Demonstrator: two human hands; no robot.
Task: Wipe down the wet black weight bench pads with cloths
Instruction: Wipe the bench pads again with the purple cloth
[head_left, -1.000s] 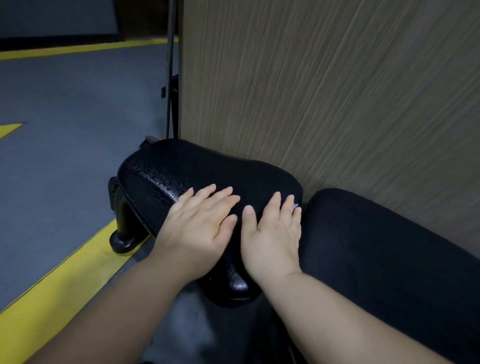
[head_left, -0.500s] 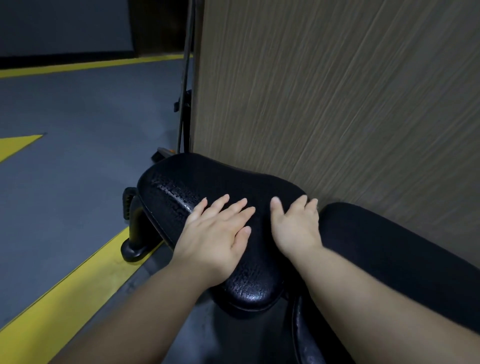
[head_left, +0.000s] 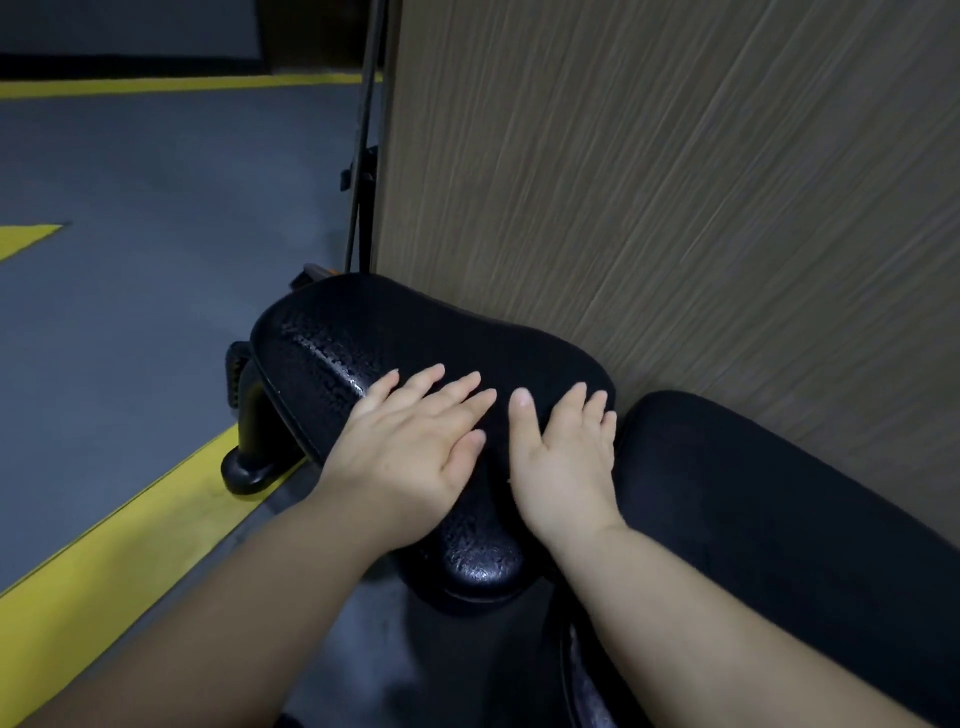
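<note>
A black seat pad of the weight bench glistens with water drops along its left edge. My left hand lies flat on the pad's near left side, fingers straight. My right hand lies flat on the pad's right side, fingers straight, next to the gap between the pads. The longer black back pad runs off to the lower right. No cloth shows in view; whether one lies under either palm is hidden.
A wood-grain wall panel stands right behind the bench. The bench's black foot rests on the grey floor beside a yellow floor stripe. A thin black stand rises at the panel's left edge.
Both hands stay flat on the seat pad. The right hand slid away from me and then back toward me; the left hand shifted only slightly. The view moved a little.
</note>
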